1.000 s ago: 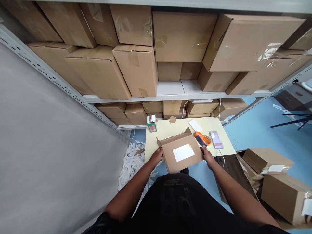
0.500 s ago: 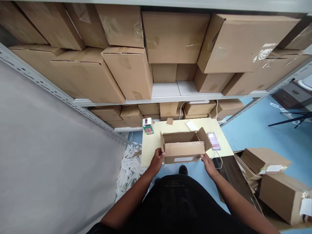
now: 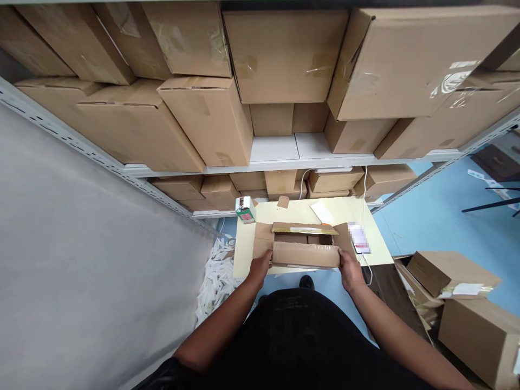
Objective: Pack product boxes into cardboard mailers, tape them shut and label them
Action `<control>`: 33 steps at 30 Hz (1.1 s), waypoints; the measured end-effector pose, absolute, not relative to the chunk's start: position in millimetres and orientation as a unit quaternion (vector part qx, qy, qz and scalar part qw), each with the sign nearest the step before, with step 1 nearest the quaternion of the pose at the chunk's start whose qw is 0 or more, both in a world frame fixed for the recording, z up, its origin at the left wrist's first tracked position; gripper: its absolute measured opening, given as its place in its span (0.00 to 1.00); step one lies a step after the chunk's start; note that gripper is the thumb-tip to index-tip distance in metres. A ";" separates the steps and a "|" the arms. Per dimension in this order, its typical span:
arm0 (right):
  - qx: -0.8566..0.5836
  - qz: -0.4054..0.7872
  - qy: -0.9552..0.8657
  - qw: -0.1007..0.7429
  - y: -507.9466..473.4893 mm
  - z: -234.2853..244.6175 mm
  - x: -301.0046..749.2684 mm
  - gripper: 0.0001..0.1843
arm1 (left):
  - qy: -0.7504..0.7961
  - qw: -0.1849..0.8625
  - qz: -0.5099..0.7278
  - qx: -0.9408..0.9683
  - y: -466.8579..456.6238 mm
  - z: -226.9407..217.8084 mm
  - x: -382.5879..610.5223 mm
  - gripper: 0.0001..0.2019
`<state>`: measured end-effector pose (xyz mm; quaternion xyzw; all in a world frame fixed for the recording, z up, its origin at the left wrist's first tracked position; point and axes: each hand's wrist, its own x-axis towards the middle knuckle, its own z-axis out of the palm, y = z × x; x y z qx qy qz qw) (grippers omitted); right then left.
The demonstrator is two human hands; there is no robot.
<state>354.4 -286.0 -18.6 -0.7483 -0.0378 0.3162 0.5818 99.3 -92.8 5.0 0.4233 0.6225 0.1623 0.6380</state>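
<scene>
An open cardboard box [image 3: 306, 254] is at the front edge of the pale yellow table [image 3: 244, 249], its flaps spread outward. The far flap bears a white label and a strip of tape. My left hand [image 3: 260, 267] grips the box's near left corner by the side flap. At the near right corner my right hand [image 3: 350, 271] closes on the cardboard below the right flap. Only part of the box's inside shows, and I cannot make out its contents. Beyond its left side stands a small green and white carton [image 3: 246, 210].
Shelves [image 3: 280, 164] packed with cardboard boxes rise behind the table. A white sheet [image 3: 320, 211] and a blurred flat item [image 3: 358, 238] lie near the box. White strips [image 3: 213, 281] cover the floor at left; more boxes [image 3: 479, 336] are stacked at right.
The box has tipped, and its labelled far flap now shows. Its side flaps lie wider apart. My right hand has moved up along the right corner.
</scene>
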 end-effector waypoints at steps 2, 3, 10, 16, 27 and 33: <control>-0.715 0.323 0.014 0.620 -284.6 -15.3 351.7 0.38 | 0.599 0.671 0.175 0.400 -96.4 3.4 98.2 0.23; -0.697 0.321 0.041 0.640 -284.6 -12.7 350.1 0.38 | 0.580 0.688 0.178 0.399 -98.5 2.1 96.3 0.23; -0.751 0.305 0.041 0.584 -300.8 -14.0 340.9 0.37 | 0.371 0.773 0.184 0.481 -107.2 -7.9 75.3 0.33; -0.838 0.290 -0.069 0.456 -313.4 -29.8 333.6 0.30 | 0.313 0.709 0.164 0.610 -105.4 -12.3 57.2 0.28; -0.907 0.234 -0.243 0.250 -299.0 11.0 346.1 0.23 | 0.467 0.588 0.175 0.637 -112.5 27.9 65.8 0.22; -0.890 0.225 -0.345 0.197 -292.3 35.2 375.2 0.27 | 0.468 0.446 0.341 0.683 -155.5 100.0 31.6 0.33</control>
